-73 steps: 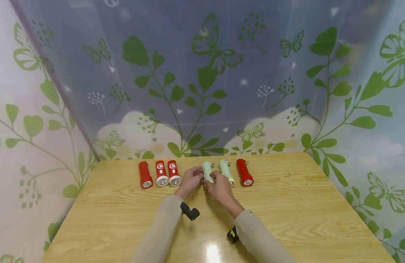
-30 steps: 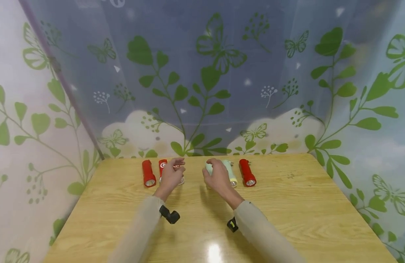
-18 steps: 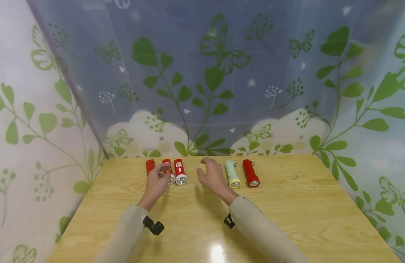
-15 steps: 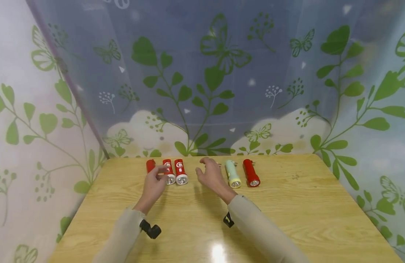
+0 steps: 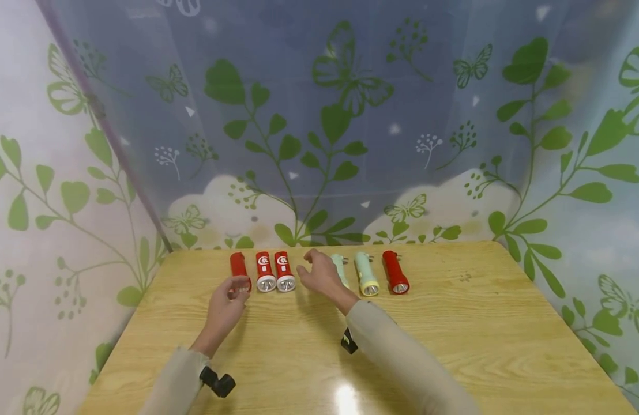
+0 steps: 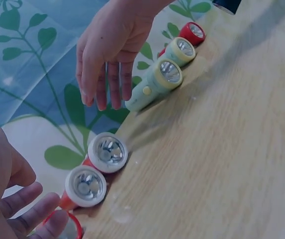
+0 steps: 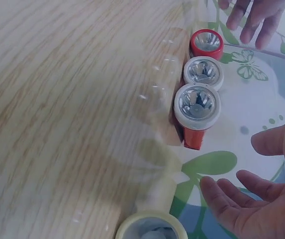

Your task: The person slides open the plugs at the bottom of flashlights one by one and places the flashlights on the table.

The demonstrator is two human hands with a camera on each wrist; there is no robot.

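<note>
Wood-grain table's got a row along the far side, left to right: plain red flashlight, two white-headed red flashlights, two mint-green flashlights, another all-red flashlight.

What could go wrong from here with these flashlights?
The left hand is right by the leftmost red flashlight and might bump it askew.
Moving one white-rimmed flashlight could nudge its close twin.
The row lies near the far edge of the table, so a backward push might send one over.
</note>
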